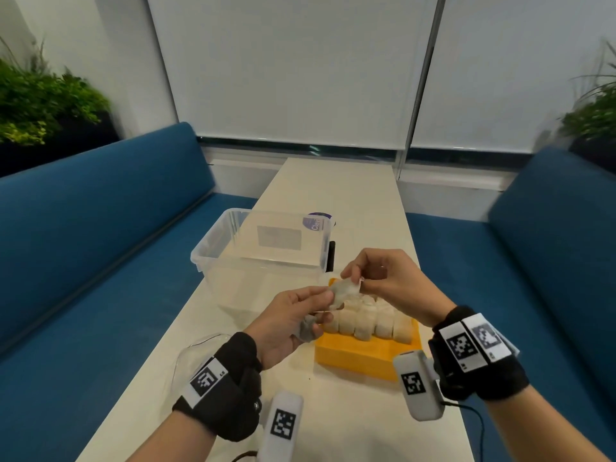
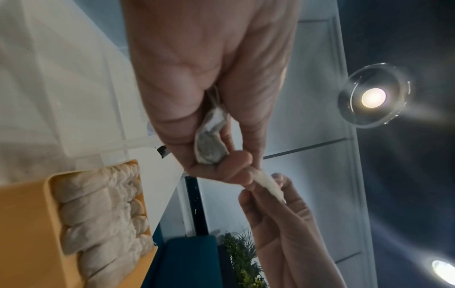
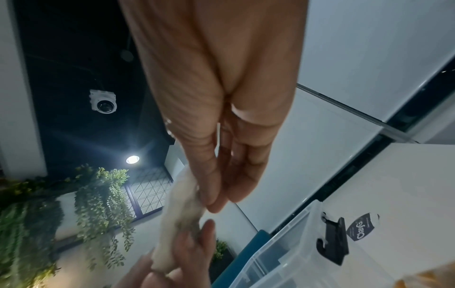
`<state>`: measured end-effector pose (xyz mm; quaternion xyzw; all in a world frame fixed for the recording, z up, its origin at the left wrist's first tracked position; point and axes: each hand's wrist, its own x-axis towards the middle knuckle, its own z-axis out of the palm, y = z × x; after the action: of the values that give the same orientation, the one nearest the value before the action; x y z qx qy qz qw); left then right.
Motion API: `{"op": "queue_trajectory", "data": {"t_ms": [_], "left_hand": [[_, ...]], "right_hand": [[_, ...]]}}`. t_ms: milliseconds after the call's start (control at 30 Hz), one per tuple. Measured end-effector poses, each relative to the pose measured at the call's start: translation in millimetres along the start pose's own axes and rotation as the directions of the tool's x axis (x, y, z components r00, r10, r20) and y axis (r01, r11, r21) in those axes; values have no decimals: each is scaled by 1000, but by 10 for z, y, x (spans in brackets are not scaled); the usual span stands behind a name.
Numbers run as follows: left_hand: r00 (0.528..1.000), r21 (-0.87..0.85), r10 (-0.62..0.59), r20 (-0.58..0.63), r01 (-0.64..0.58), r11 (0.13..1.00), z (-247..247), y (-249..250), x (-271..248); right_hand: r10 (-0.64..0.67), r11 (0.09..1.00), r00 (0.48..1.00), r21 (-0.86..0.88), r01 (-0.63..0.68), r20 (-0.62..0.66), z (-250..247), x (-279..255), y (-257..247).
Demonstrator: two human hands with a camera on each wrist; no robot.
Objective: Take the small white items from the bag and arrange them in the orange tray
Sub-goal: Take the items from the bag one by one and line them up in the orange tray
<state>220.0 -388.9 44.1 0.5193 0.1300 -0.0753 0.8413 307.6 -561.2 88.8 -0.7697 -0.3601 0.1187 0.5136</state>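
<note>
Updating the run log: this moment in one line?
left hand: pinches tea bag | right hand: pinches same bag | yellow box: beneath hands

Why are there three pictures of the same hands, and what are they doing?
There is no machine here. These are a person's two bare hands, filmed by cameras they wear. The wide picture comes from a camera on the head. The other two look along each hand from the wrist, which is why they seem tilted and very close.

On the white table stand a yellow box packed with pale sachets and a clear plastic tub.

The left hand and the right hand pinch one whitish sachet between them, above the box. The left hand also holds a greyer sachet tucked under its fingers.
</note>
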Motion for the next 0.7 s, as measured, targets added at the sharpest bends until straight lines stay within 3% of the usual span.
{"op": "queue_trajectory", "data": {"t_ms": [133,233,333,467,700], "left_hand": [[986,198,162,-32,-153,968,31,-5,-40],[950,304,300,-83,-262,916,68,-20,-58],[928,311,361,-95,-317,896,98,-21,-89],[919,381,389,-58,-340,860,118,13,-132],[888,408,459,-35,-406,818,135,15,-98]], "right_hand": [[48,998,990,43,-42,-133,-17,-47,-52],[106,993,985,74,-96,-139,-8,-83,-155],[-34,985,986,-174,5,-164,12,-112,-246],[-152,925,976,-370,85,-156,-14,-100,-413],[-237,838,970,-518,174,-59,-44,-129,-645]]}}
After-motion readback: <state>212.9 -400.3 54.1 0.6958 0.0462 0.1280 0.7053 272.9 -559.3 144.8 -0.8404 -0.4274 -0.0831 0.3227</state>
